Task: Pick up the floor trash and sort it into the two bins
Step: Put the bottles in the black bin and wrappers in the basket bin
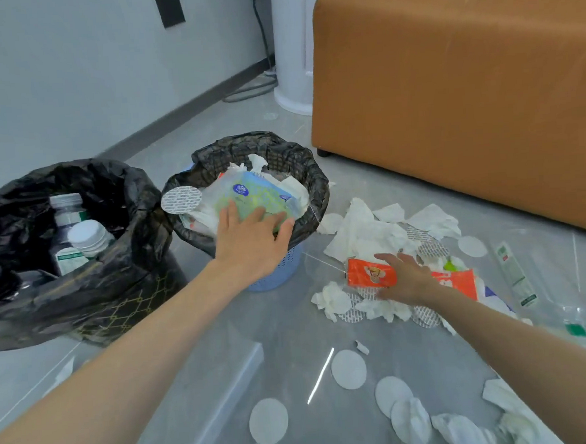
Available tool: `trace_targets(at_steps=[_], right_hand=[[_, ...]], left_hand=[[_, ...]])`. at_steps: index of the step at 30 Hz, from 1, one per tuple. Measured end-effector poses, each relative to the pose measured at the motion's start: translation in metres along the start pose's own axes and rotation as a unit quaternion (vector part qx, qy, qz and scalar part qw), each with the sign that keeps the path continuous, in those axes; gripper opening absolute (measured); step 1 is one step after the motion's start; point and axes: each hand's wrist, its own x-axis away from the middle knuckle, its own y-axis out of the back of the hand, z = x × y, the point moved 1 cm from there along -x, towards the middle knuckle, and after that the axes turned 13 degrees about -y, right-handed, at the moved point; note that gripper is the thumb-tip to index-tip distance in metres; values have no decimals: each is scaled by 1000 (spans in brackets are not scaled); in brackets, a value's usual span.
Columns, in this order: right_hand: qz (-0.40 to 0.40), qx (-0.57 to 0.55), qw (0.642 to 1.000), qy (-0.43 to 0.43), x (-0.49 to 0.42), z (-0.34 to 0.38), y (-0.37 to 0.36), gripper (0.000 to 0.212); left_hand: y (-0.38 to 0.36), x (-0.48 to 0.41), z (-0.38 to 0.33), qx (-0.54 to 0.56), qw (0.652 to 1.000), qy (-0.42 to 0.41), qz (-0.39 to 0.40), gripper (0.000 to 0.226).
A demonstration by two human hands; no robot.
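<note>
Left hand (251, 239) flat on tissue pack (257, 196); right hand (406, 278) touching orange wrapper (365, 274).

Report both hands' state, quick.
Left hand: open, pressing the tissue pack into the blue bin.
Right hand: open, resting on the orange wrapper.

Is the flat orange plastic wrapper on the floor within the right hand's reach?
Likely yes: the right hand rests on the flat orange plastic wrapper, with only crumpled white tissues beside it.
</note>
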Motion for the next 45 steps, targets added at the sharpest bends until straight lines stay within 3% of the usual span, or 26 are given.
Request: trace_targets(at_steps=[3,6,9,13,17,21,24,26,30,33,36,37,40,42,43,45], right_hand=[[41,42,998,17,-11,-5,-26,105],[71,35,996,35,-12,3,-49,107],[54,59,997,15,-3,15,-65,87],[-100,103,989,28,8,21,-68,42],[-121,111,984,66,7,12,-66,29],[-157,-127,979,14,9,-2,-44,26],[-192,-340,920,-13,12,-5,-17,36],[-212,-433,876,-1,21,0,11,39],[-232,-505,829,63,43,30,81,43],[-176,-586,785,96,54,60,127,38],[-21,-676,729,110,62,99,157,20],[33,-697,707,114,64,114,162,16],[168,-729,655,110,60,154,158,10],[180,-698,685,101,54,174,143,10],[153,-659,729,107,50,181,134,11],[19,-508,847,157,39,190,116,20]], left_hand=[[-7,1,1,-1,1000,4,8,48],[-10,1,0,-30,1000,3,-3,46],[-14,0,-1,-34,999,9,-16,47],[-17,-1,0,-26,999,15,-24,50],[-18,0,0,-31,999,10,-19,54],[-17,3,1,-45,999,-13,0,76],[-15,3,5,-81,995,-40,35,83],[-12,2,9,-105,990,-58,78,71],[-6,2,18,-110,984,-70,117,63],[-6,7,22,-116,981,-89,130,64],[-7,13,28,-136,974,-127,128,68],[-8,15,31,-143,971,-145,123,74],[-10,19,37,-150,963,-197,104,122],[-14,21,41,-144,963,-216,70,124],[-14,23,42,-144,963,-226,40,118],[-15,26,47,-134,965,-225,27,109]])
